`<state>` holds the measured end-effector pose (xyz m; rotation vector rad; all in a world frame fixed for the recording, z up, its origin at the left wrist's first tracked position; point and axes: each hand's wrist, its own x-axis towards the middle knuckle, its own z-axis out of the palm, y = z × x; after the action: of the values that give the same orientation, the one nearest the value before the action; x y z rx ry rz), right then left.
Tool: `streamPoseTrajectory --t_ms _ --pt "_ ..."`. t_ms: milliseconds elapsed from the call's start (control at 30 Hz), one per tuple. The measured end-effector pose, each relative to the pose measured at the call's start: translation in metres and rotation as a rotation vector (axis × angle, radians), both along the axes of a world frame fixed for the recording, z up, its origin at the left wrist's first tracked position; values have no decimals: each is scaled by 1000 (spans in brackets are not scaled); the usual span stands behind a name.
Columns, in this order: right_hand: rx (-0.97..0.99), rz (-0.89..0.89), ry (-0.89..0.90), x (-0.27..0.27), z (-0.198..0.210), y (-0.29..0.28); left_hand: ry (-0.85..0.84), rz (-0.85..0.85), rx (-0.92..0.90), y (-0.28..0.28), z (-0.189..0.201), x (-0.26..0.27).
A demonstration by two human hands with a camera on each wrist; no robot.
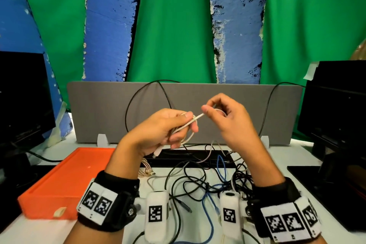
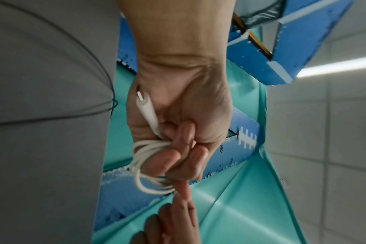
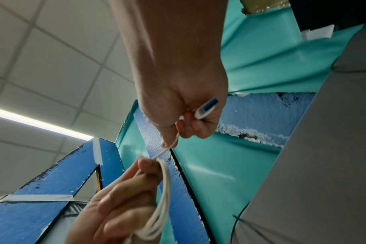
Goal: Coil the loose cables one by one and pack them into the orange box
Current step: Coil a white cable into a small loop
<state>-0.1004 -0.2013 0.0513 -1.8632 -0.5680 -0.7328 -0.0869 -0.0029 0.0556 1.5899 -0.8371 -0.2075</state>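
We hold white cable (image 1: 186, 130) mid-air: left hand (image 1: 158, 132) curled round coil, right hand (image 1: 227, 119) pinching tail. Orange box (image 1: 65, 180) near left, contents unclear; tangled cables (image 1: 198, 182) remain near right.

The white cable (image 2: 145, 158) looks like smooth, matt rubbery plastic, its plug (image 2: 145, 107) a slightly glossy white shell with a metal tip. The orange box (image 1: 59, 182) at near left is smooth plastic with a dull sheen. Behind the worktop (image 1: 277, 168) — smooth and white — stands a grey divider (image 1: 99, 109) with a matt, felt-like cloth face. The loose cables (image 1: 198, 182) are mostly glossy black and blue plastic; one braided cable (image 1: 145, 170) looks woven. Far back, green cloth (image 1: 170, 25) hangs smooth beside rough, chipped blue foam panels (image 1: 109, 25).
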Motion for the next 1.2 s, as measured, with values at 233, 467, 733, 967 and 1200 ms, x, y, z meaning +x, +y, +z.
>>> streamPoseTrajectory --t_ms 233,467,733,967,1200 --pt "99 79 140 -5 -6 24 348 -322 -517 -15 5 -3" --pt "153 141 176 -9 -13 46 496 -338 -609 -20 7 -3" --pt "-52 -87 74 -10 -13 41 396 32 -515 -34 8 -10" --pt "-91 -286 23 -10 -6 35 -496 714 -126 -52 -11 -2" --pt "211 190 189 -19 0 35 -381 796 -251 -60 -17 4"
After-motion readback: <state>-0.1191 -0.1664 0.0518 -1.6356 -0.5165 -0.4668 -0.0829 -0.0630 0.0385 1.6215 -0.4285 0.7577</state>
